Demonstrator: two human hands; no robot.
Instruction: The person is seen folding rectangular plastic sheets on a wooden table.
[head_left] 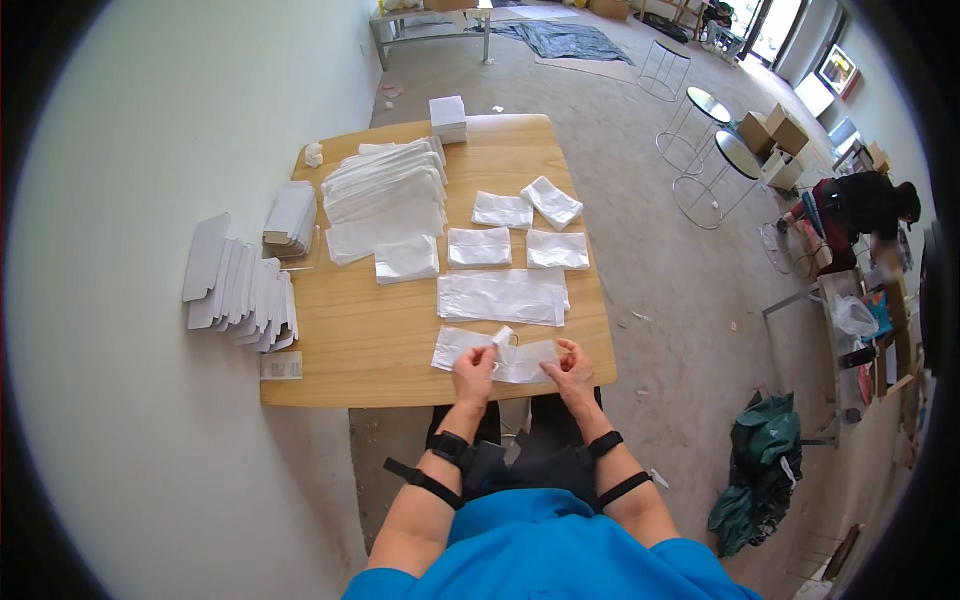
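Observation:
At the table's near edge, my left hand (473, 374) is closed on a small folded white piece (502, 338) that sticks up above its fingertips. My right hand (571, 375) pinches the right edge of a thin white sheet (532, 362), paper or plastic. Whether the folded piece belongs to this sheet, I cannot tell. Under and left of it lies a flat white packet (452, 346), partly covered by my left hand. Just beyond my hands is a wider pile of flat white sheets (503, 298).
On the wooden table (350, 345), several folded white packets (479, 247) lie beyond the pile, near a fanned stack of white sheets (385, 195). Flat white cartons (250, 290) line the left edge by the wall. A small white stack (448, 118) stands at the back. Another person (860, 215) bends at the right.

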